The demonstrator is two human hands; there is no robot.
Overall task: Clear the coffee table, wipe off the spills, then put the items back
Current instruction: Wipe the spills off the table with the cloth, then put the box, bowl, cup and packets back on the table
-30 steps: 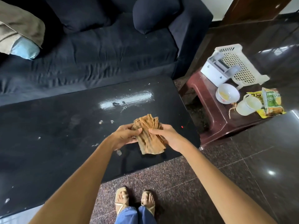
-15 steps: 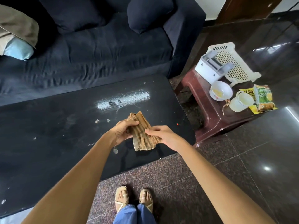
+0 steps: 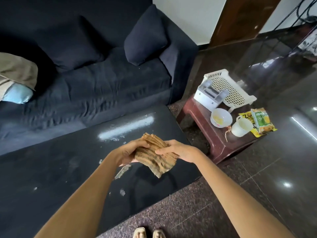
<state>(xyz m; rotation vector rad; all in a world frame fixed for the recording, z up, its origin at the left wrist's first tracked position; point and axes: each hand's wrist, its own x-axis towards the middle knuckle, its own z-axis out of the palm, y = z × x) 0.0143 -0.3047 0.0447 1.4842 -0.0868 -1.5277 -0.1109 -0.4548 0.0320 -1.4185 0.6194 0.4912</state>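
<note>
Nearest the camera, two sandalled feet (image 3: 148, 233) on speckled floor at the bottom edge. Both bare forearms reach forward over the near edge of the black coffee table (image 3: 51, 169). Left hand (image 3: 131, 154) and right hand (image 3: 175, 150) each closed on a brown striped cloth (image 3: 154, 155), folded, held between them above the tabletop; left grips its left side, right fingers lie across its top right, a corner hanging down toward the table. Tabletop bears pale spill marks (image 3: 122, 171) just below the hands and scattered specks further left and forward; a long glare streak beyond. To the right, beside the table end, a dark red stool (image 3: 217, 143) carries a white bowl (image 3: 221, 117), a white mug (image 3: 241, 127), a white box-like holder (image 3: 210, 97) and a cream perforated basket (image 3: 228, 90) tipped on its side. Snack packets (image 3: 259, 121), yellow and green, overlap at the stool's far right; lettering "ZO" partly readable on the yellow one, the rest too small. Beyond, a dark navy sofa (image 3: 94, 86) with cushions.
</note>
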